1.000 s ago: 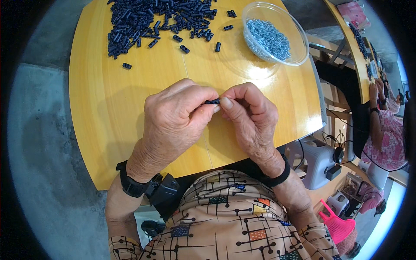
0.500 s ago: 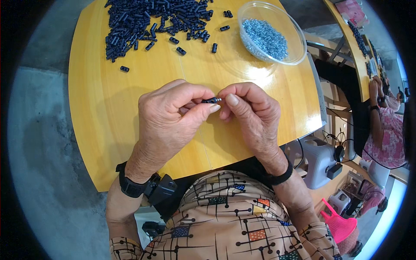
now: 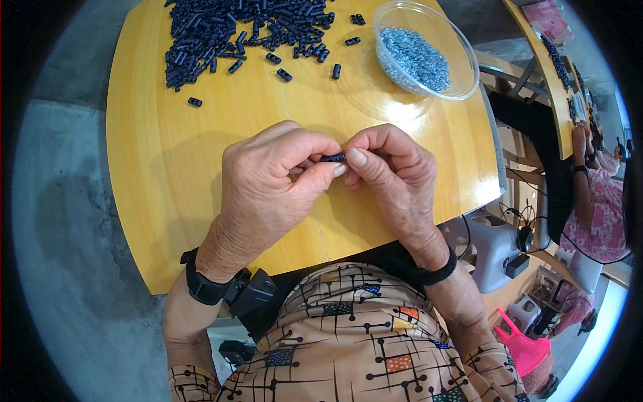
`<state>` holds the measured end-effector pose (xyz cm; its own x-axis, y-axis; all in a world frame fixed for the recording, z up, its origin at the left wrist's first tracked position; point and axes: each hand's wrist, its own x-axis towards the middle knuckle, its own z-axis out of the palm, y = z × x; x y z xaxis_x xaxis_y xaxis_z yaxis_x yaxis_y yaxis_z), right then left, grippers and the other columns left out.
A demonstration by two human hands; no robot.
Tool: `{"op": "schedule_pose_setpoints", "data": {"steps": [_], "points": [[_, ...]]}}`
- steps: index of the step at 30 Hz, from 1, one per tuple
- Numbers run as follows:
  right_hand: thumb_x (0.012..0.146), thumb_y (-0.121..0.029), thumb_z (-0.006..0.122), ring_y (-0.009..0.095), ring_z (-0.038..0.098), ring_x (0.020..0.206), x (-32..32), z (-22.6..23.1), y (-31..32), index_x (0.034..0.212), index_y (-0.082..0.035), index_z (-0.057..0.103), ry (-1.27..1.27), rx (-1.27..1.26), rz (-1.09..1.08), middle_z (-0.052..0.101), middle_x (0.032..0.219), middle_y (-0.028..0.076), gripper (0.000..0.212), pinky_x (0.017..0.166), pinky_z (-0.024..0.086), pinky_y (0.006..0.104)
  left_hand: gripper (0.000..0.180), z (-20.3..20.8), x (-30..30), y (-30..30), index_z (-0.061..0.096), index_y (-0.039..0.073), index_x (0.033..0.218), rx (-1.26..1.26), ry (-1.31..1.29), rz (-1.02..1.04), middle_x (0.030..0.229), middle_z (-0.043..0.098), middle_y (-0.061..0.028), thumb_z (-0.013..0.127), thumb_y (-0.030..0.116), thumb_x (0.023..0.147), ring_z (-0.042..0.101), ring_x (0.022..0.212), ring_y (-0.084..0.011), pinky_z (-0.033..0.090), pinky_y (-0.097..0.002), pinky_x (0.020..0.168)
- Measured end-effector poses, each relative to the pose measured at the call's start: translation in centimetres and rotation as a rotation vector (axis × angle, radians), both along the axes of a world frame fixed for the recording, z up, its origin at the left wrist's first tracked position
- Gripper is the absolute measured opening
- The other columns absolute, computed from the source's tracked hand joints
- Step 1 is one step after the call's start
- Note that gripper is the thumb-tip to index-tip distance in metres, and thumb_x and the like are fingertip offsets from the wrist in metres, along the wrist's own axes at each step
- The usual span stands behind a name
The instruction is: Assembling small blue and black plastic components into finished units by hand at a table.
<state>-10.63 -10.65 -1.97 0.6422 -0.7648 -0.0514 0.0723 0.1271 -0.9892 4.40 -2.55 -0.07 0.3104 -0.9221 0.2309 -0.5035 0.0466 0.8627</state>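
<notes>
Over the near middle of the table, my left hand pinches a small black plastic cylinder between thumb and forefinger. It lies roughly level, its right end pointing at my right hand. Thumb and forefinger of my right hand are pressed together at that end, meeting the left fingertips. A small silvery metal piece showed there a moment ago; now the fingers hide nearly all of it. Beyond my hands spreads a heap of similar black cylinders with holes in them. A clear round bowl holds many small silvery metal pieces.
The yellow wooden table has several loose black cylinders between heap and bowl. One black cylinder lies apart at left. At right, another person sits at a second table. A pink plastic basket stands lower right.
Both hands have shifted slightly right and closed together. The gap between their fingertips has narrowed, and the silvery end seen beside the black cylinder is now mostly covered.
</notes>
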Motion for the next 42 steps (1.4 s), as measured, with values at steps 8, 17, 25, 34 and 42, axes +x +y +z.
{"op": "schedule_pose_setpoints", "data": {"steps": [8, 17, 25, 34, 42], "points": [[0.087, -0.006, 0.066, 0.006, 0.057, 0.068, -0.1, 0.5, -0.6, 0.094, 0.0, 0.061, -0.009, 0.127, 0.043, 0.063, 0.079, 0.002, 0.01, 0.061, 0.048, 0.0189, 0.017, 0.0, -0.1, 0.0, 0.066, 0.0, 0.083, -0.025, 0.013, -0.003, 0.075, 0.064, -0.0046, 0.076, -0.003, 0.069, 0.063, 0.066, -0.0094, 0.052, -0.021, 0.06], [0.085, -0.006, 0.068, 0.006, 0.057, 0.066, 0.0, 1.0, -1.5, 0.092, -0.001, 0.061, 0.058, 0.215, 0.119, 0.063, 0.079, 0.002, 0.012, 0.06, 0.048, 0.0186, 0.017, -0.3, -0.1, 0.0, 0.066, 0.0, 0.083, -0.008, -0.029, -0.014, 0.074, 0.064, -0.0045, 0.077, -0.001, 0.07, 0.062, 0.065, -0.0093, 0.051, -0.0215, 0.059], [0.086, -0.008, 0.067, 0.006, 0.056, 0.065, -0.1, 1.2, -1.7, 0.093, -0.001, 0.061, 0.04, 0.253, 0.116, 0.063, 0.079, 0.002, 0.011, 0.059, 0.047, 0.0189, 0.016, -0.5, -0.3, -0.1, 0.066, 0.0, 0.083, -0.021, 0.145, -0.005, 0.074, 0.062, -0.0021, 0.077, -0.001, 0.071, 0.059, 0.062, -0.0063, 0.047, -0.0182, 0.054], [0.089, -0.011, 0.064, 0.006, 0.056, 0.065, -1.0, 0.5, -1.7, 0.095, -0.001, 0.061, -0.041, 0.267, 0.085, 0.063, 0.079, 0.002, 0.012, 0.061, 0.047, 0.0197, 0.016, -0.1, -0.4, -0.1, 0.065, -0.002, 0.083, 0.062, 0.249, 0.023, 0.078, 0.066, -0.006, 0.076, -0.003, 0.072, 0.065, 0.065, -0.0105, 0.051, -0.0214, 0.059], [0.083, -0.009, 0.071, 0.006, 0.057, 0.063, -0.3, 0.6, -1.6, 0.091, -0.002, 0.062, 0.018, 0.201, 0.13, 0.063, 0.077, 0.001, 0.014, 0.056, 0.046, 0.0184, 0.015, -0.5, -0.4, -0.1, 0.066, -0.001, 0.083, 0.009, 0.19, -0.009, 0.074, 0.065, -0.0055, 0.075, -0.003, 0.072, 0.064, 0.065, -0.0106, 0.051, -0.0218, 0.057]]}}
